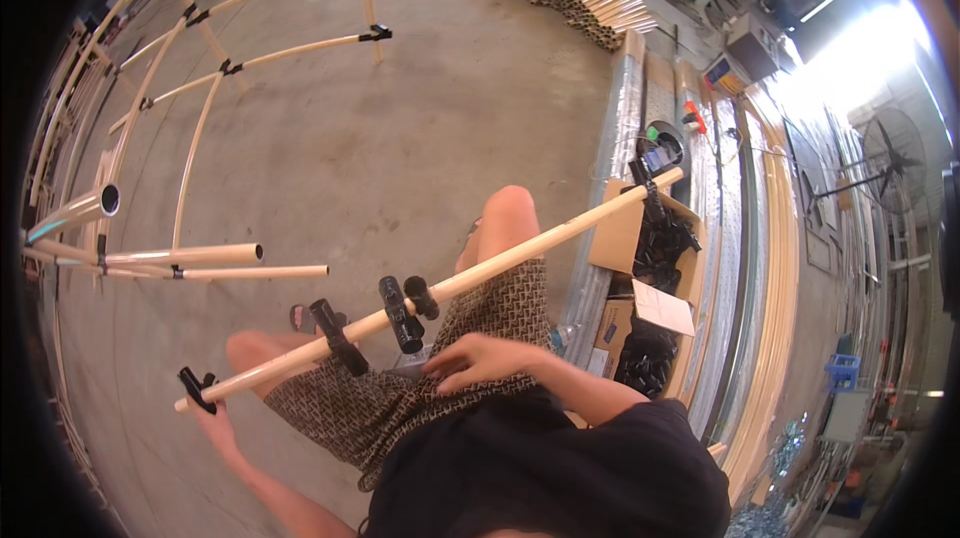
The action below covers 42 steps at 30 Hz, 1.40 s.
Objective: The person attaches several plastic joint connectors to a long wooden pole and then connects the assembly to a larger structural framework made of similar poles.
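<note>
A: Start at the left. What has the left hand point(212, 416) got?

B: The low end of the long cream-coloured pipe point(500, 256). It sits under the black plastic end clamp point(197, 388), but whether its fingers are closed round the pipe or only propping it, I cannot tell.

A: And the pipe's long axis?

B: It runs from lower left up to the right, across both bare knees, to the open brown cardboard box of black fittings point(655, 248) near the concrete floor's right edge.

A: The right hand point(480, 358)?

B: It rests on the patterned shorts point(440, 378) just below the pipe's middle, fingers loosely apart, holding nothing. It is the nearer hand to the two upper clamps point(410, 306).

A: Count the clamps on the pipe.

B: Five that I can see: one at the left end, one further up, two close together near the middle, one at the far end.

A: Anything else?

B: A frame of cream pipes with black joints point(200, 88) at the floor's far left.
</note>
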Available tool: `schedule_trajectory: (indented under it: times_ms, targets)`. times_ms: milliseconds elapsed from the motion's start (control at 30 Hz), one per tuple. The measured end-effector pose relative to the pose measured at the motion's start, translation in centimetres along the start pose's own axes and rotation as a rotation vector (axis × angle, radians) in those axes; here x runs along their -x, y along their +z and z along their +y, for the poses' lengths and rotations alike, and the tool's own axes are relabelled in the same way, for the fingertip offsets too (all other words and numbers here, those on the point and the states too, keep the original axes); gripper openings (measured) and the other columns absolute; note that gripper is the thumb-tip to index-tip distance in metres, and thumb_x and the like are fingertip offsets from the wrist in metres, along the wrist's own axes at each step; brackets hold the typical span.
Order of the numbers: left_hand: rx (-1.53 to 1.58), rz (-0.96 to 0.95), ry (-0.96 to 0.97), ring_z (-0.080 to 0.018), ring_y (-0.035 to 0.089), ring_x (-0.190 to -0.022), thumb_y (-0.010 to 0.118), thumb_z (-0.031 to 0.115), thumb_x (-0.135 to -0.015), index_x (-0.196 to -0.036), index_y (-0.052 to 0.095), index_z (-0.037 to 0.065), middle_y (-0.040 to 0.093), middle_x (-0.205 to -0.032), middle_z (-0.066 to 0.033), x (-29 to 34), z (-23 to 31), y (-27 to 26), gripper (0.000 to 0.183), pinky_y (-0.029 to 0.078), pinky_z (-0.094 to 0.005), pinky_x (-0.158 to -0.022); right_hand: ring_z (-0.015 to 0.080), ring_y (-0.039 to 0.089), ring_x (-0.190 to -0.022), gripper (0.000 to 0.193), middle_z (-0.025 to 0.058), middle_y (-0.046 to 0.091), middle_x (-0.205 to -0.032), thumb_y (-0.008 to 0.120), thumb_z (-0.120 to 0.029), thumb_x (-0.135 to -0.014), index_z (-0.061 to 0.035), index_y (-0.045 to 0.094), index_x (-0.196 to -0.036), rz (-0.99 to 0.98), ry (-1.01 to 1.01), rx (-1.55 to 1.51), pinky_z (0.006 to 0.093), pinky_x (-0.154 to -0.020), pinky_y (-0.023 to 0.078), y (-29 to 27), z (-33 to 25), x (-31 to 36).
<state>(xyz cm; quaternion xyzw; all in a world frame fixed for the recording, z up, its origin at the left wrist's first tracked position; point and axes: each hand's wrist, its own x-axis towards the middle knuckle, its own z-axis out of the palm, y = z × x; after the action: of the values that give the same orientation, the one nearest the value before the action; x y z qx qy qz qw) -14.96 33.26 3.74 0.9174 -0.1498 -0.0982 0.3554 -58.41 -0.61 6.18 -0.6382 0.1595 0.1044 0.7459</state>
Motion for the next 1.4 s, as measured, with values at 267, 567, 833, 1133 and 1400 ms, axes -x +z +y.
schedule_trajectory:
  times_ms: [267, 567, 833, 1133, 1400]
  targets:
    - [-0.472, -0.028, -0.116, -0.0327, 0.053, -0.129, 0.070, 0.007, -0.086, -0.153, 0.029, 0.009, 0.054, -0.139, -0.0173, -0.5, 3.8, -1.4, 0.078, 0.042, -0.0419, -0.108, 0.0154, 0.070, -0.077, 0.032, 0.0108, 0.073, -0.084, 0.078, -0.020, -0.086, 0.0025, 0.068, -0.107, 0.850, -0.021, 0.074, 0.0312, -0.071, 0.057, -4.5, -2.0, 3.8]
    - [-0.454, -0.876, 0.639, -0.0351, 0.062, -0.111, 0.079, 0.022, -0.078, -0.134, 0.052, 0.003, 0.064, -0.122, -0.0190, 3.4, 20.0, 10.3, 0.066, 0.049, -0.0431, -0.095, 0.0290, 0.068, -0.057, 0.045, 0.0120, 0.065, -0.062, 0.071, -0.043, -0.087, 0.0012, 0.063, -0.086, 0.994, -0.045, 0.854, 0.0379, -0.053, 0.052, 0.3, -3.3, -5.0]
    - [-0.421, -1.042, 0.500, -0.0405, 0.066, -0.090, 0.079, 0.023, -0.070, -0.107, 0.067, 0.004, 0.068, -0.093, -0.0232, 3.9, 19.4, 13.6, 0.043, 0.053, -0.0461, -0.080, 0.0358, 0.069, -0.065, 0.039, 0.0194, 0.066, -0.074, 0.069, -0.038, -0.087, 0.0001, 0.058, -0.084, 0.997, 0.129, 0.884, 0.0438, -0.059, 0.054, 1.0, -4.1, -5.4]
    - [-0.334, -0.822, 0.597, -0.0416, 0.066, -0.083, 0.077, 0.015, -0.070, -0.095, 0.071, -0.001, 0.067, -0.084, -0.0238, 4.8, 17.3, 12.2, 0.030, 0.052, -0.0476, -0.077, 0.0335, 0.069, -0.068, 0.030, 0.0161, 0.067, -0.077, 0.073, -0.027, -0.083, -0.0018, 0.063, -0.096, 1.321, 0.037, 0.918, 0.0422, -0.061, 0.055, -3.0, -2.8, -0.4]
    - [-0.225, -0.740, 0.557, -0.0362, 0.070, -0.089, 0.081, 0.014, -0.069, -0.102, 0.073, 0.004, 0.072, -0.093, -0.0180, 5.9, 19.4, 8.0, 0.036, 0.054, -0.0421, -0.079, 0.0245, 0.070, -0.070, 0.029, 0.0104, 0.069, -0.080, 0.077, -0.018, -0.080, -0.0042, 0.063, -0.102, 1.393, -0.197, 1.070, 0.0362, -0.063, 0.056, -5.3, -5.9, 3.0]
